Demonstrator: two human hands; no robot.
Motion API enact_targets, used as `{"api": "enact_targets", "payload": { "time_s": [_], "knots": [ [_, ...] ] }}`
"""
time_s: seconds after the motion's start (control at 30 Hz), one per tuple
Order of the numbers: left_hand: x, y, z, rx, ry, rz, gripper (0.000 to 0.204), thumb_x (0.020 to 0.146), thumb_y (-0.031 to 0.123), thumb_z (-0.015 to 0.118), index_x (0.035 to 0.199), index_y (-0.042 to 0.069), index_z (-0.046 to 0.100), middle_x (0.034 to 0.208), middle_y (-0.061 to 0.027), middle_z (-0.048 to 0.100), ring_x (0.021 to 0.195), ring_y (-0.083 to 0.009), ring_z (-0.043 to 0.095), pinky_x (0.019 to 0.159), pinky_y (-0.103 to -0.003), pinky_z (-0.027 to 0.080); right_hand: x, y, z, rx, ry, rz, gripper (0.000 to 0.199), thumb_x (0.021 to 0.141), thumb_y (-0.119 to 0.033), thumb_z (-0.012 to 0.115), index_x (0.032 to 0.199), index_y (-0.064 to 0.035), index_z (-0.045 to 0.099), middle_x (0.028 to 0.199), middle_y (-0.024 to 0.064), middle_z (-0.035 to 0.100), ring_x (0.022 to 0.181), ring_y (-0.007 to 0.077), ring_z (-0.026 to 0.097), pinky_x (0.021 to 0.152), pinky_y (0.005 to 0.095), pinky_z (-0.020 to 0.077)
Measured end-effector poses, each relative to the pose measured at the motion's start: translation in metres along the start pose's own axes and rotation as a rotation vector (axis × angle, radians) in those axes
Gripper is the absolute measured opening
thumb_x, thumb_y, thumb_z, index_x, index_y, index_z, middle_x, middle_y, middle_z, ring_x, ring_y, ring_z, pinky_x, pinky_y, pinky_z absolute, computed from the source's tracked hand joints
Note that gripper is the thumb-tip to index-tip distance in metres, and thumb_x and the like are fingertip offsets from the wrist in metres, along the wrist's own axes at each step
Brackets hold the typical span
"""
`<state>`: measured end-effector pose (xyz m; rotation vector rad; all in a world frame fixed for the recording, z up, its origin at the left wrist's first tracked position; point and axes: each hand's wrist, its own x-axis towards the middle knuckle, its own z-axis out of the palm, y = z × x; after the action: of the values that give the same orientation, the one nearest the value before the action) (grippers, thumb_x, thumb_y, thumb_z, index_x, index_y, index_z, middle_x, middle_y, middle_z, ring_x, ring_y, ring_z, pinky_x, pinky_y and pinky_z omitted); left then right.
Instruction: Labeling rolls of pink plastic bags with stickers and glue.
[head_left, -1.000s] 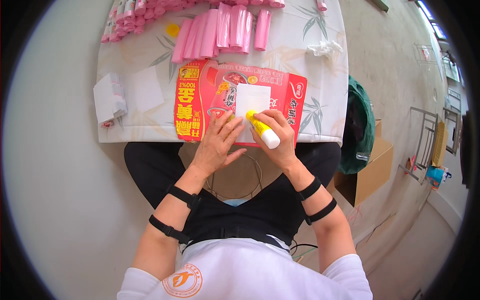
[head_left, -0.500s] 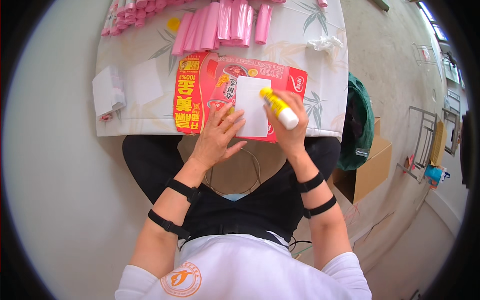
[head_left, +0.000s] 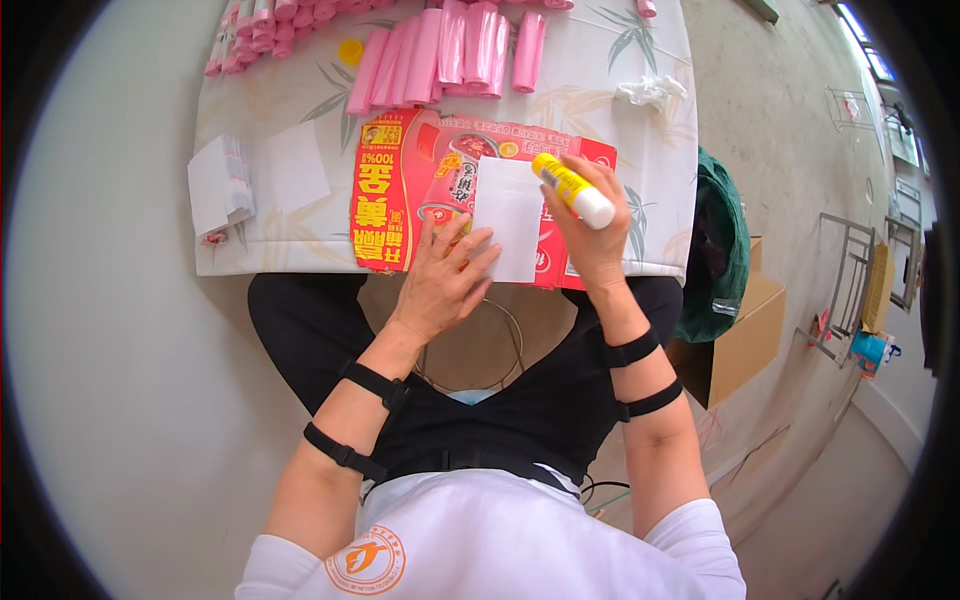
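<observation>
In the right hand (head_left: pixel 592 240), a yellow glue stick (head_left: pixel 571 189), white-capped, tilted.

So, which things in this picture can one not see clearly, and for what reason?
- Glue stick, head view: the right hand wraps its lower part, so its tip is hidden.
- White paper: the left hand covers its lower left corner.
- Pink rolls: the upper row is cut off by the top edge.
- Green bag: contents hidden by its own folds.
</observation>
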<state>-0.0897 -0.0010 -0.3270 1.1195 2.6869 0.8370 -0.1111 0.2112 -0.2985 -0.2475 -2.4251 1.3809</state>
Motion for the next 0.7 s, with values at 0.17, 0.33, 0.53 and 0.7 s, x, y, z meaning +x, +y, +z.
{"api": "enact_targets", "payload": {
  "time_s": [0.17,0.33,0.53,0.7],
  "knots": [
    [0.002,0.001,0.000,-0.004,0.015,-0.010,0.050,0.072,0.014,0.075,0.120,0.016,0.059,0.130,-0.0031,0.050,0.131,-0.0304,0.038,0.114,-0.056,0.021,0.003,0.006,-0.003,0.100,-0.348,-0.086,0.036,0.072,-0.004,0.079,0.105,-0.0044,0.065,0.096,0.0106,0.067,0.085,0.0233,0.067,0.074,0.0313,0.0528],
    [0.003,0.001,-0.001,-0.030,0.023,-0.023,0.049,0.072,0.014,0.075,0.118,0.016,0.061,0.128,-0.0028,0.051,0.131,-0.0299,0.039,0.114,-0.056,0.022,0.042,0.028,0.007,-0.050,-0.182,-0.096,0.033,0.072,-0.006,0.078,0.102,-0.0054,0.065,0.094,0.0103,0.067,0.082,0.0253,0.066,0.073,0.0326,0.0522],
    [0.001,0.003,-0.003,-0.037,0.002,-0.029,0.051,0.071,0.017,0.075,0.120,0.016,0.059,0.132,-0.0020,0.050,0.131,-0.0293,0.038,0.115,-0.055,0.021,0.010,0.023,0.006,0.033,-0.238,-0.135,0.033,0.073,-0.004,0.078,0.103,-0.0061,0.066,0.093,0.0104,0.067,0.082,0.0245,0.066,0.072,0.0330,0.0524],
    [0.002,0.001,-0.002,-0.021,-0.027,-0.026,0.055,0.072,0.019,0.076,0.123,0.015,0.056,0.135,-0.0029,0.048,0.132,-0.0293,0.037,0.115,-0.055,0.020,0.029,0.026,0.007,-0.003,-0.111,-0.070,0.035,0.073,-0.004,0.078,0.105,-0.0057,0.065,0.097,0.0112,0.067,0.084,0.0239,0.066,0.073,0.0321,0.0525]
  ]
}}
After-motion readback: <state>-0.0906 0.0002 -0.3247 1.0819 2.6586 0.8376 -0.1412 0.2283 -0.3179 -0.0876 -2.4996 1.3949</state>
